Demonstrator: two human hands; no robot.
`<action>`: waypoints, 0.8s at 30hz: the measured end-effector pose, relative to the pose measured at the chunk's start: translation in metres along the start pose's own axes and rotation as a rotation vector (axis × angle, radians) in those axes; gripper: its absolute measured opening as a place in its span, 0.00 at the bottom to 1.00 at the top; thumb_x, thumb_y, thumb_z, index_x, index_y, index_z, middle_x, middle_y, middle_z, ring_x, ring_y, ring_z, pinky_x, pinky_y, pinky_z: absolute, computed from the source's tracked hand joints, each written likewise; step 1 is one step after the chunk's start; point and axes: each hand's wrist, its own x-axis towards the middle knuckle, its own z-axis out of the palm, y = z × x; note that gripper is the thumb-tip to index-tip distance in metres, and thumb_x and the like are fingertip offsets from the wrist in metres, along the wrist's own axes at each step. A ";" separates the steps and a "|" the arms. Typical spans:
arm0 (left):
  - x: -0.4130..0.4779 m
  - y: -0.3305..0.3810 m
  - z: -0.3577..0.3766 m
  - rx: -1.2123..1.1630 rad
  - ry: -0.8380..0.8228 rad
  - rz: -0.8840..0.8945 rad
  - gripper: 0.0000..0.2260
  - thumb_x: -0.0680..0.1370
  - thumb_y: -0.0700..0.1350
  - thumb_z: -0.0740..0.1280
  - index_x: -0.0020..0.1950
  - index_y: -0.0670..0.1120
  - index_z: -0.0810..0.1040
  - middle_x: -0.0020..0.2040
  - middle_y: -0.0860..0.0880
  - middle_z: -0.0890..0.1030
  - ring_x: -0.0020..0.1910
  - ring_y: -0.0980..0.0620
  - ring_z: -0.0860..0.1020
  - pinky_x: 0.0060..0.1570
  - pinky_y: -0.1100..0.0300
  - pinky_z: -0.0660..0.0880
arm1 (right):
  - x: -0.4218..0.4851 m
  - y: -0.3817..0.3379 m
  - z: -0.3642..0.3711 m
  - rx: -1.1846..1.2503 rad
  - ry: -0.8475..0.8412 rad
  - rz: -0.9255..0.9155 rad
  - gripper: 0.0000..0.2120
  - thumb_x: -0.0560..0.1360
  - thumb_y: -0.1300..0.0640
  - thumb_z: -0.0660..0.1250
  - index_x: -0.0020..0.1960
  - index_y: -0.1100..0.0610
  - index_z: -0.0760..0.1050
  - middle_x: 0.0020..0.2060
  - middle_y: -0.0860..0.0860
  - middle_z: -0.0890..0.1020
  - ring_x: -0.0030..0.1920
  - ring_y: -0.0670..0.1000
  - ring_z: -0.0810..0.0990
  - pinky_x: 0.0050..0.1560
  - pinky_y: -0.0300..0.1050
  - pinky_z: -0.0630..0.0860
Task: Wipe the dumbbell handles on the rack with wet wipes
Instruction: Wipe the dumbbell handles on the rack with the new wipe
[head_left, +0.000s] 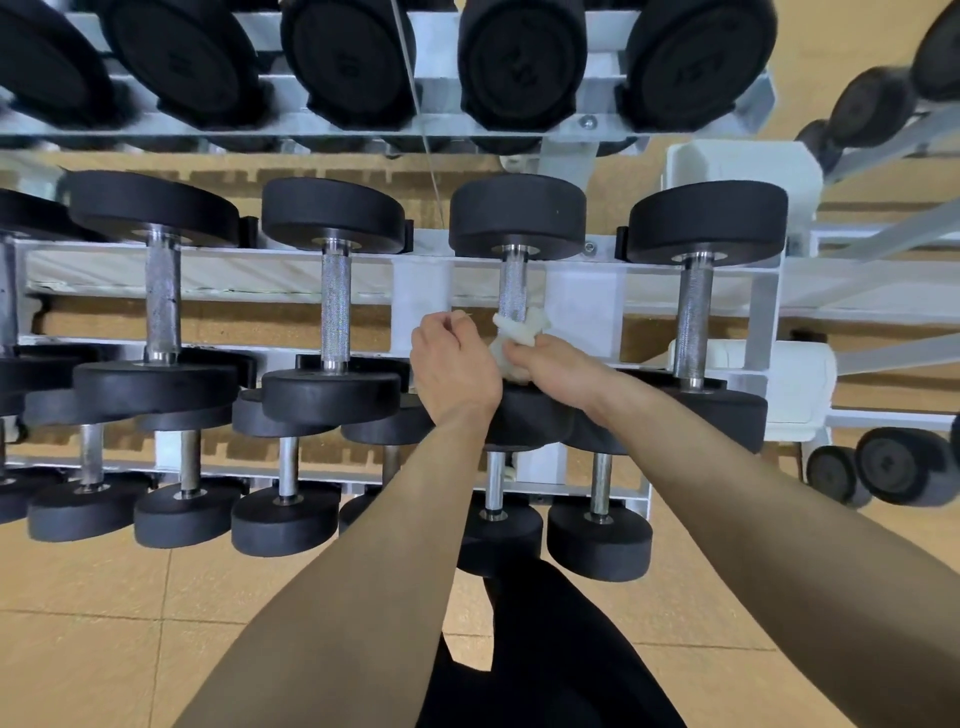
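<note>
A white wet wipe (519, 335) is bunched round the lower part of a knurled steel handle (513, 288). That handle belongs to the third black dumbbell (517, 215) on the middle tier of the white rack (421, 280). My right hand (550, 364) grips the wipe against the handle. My left hand (452, 364) is just left of the handle with its fingers curled. A thin pale sliver shows at its fingertips, and I cannot tell what it is. The near head of this dumbbell is mostly hidden under both wrists.
Other dumbbells lie either side on the same tier, with bare handles at the left (335, 306) and right (693, 317). Bigger ones fill the top tier (519, 62) and smaller ones the bottom tier (285, 514). A second rack (883, 467) stands to the right on the tan floor.
</note>
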 end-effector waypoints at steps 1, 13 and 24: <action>-0.001 0.001 -0.001 0.003 -0.004 -0.003 0.16 0.84 0.51 0.54 0.60 0.44 0.76 0.58 0.46 0.78 0.57 0.44 0.74 0.61 0.45 0.71 | 0.001 -0.002 0.000 0.032 0.006 0.017 0.12 0.86 0.49 0.56 0.61 0.53 0.73 0.58 0.52 0.79 0.57 0.50 0.77 0.58 0.43 0.70; -0.049 -0.013 -0.043 0.023 -0.033 0.182 0.12 0.84 0.49 0.58 0.61 0.48 0.78 0.57 0.50 0.81 0.58 0.48 0.76 0.62 0.47 0.74 | -0.039 -0.012 0.005 0.293 0.163 0.018 0.19 0.85 0.47 0.58 0.68 0.58 0.73 0.57 0.53 0.82 0.57 0.53 0.80 0.59 0.47 0.76; -0.068 0.029 -0.104 -0.324 -0.627 0.039 0.07 0.78 0.48 0.73 0.53 0.46 0.84 0.52 0.46 0.86 0.54 0.47 0.83 0.60 0.45 0.80 | -0.139 0.007 0.025 0.865 0.155 -0.120 0.15 0.82 0.50 0.65 0.65 0.56 0.78 0.57 0.54 0.85 0.58 0.56 0.84 0.58 0.55 0.80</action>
